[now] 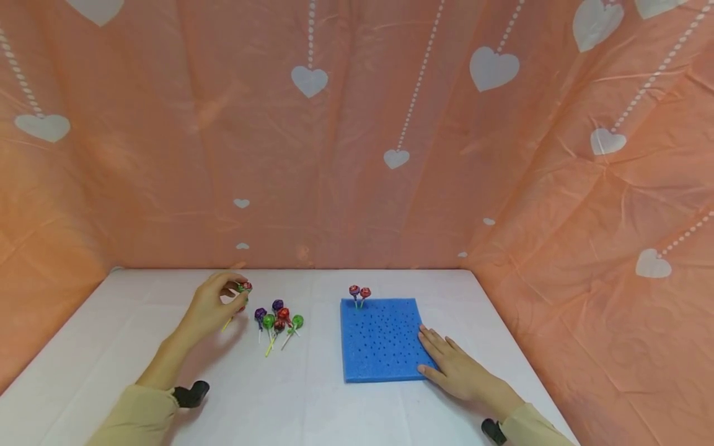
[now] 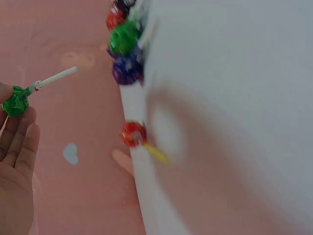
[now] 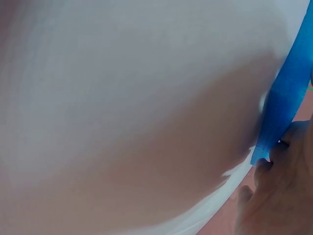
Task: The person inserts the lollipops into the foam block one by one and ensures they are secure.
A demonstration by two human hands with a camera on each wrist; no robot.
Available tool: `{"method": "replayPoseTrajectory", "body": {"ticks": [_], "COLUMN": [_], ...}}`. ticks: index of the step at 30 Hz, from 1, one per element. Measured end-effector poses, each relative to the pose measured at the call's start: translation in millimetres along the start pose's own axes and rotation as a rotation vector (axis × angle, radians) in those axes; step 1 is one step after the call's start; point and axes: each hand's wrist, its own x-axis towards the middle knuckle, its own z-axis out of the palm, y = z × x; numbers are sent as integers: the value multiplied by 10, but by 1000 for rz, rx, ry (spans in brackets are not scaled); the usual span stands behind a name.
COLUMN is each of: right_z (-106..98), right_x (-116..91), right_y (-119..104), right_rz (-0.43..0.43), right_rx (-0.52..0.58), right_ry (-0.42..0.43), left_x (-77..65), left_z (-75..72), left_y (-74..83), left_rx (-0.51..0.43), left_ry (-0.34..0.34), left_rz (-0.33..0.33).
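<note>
Between thumb and fingers, my left hand (image 1: 207, 310) pinches a green-wrapped lollipop (image 2: 16, 101) by its head, its white stick pointing away from the palm in the left wrist view. Below that hand, a red lollipop with a yellow stick (image 2: 133, 134) lies on the table. To its right is a loose pile of lollipops, among them a purple one (image 1: 260, 314), a green one (image 1: 298, 321) and a red one (image 1: 284, 313). My right hand (image 1: 456, 370) rests with extended fingers on the right edge of a blue foam block (image 1: 379, 371) full of small holes.
Two lollipops, one purple-red (image 1: 354, 290) and one red (image 1: 365, 292), stand upright at the foam's back left edge. A white cloth covers the table (image 1: 301, 402). Behind and at the sides hangs an orange curtain (image 1: 357, 217) with white hearts.
</note>
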Motion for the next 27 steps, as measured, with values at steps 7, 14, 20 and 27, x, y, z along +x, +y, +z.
{"method": "replayPoseTrajectory", "body": {"ticks": [7,14,20,27], "right_z": [0,8,14,9], "right_x": [-1,-5,-2,8], "right_y": [-3,-9,0,-5], "right_rz": [0,3,1,3], "right_rx": [-4,-15,-6,-12], "right_ry": [0,-4,0,-2], "left_x": [117,191,250,320], "left_z": [217,435,636,864], "left_y": [102,239,333,459], "left_rx": [-80,-87,-135,-189], "left_ry": [20,3,-40,-74], "left_rz": [22,6,-22,-13]}}
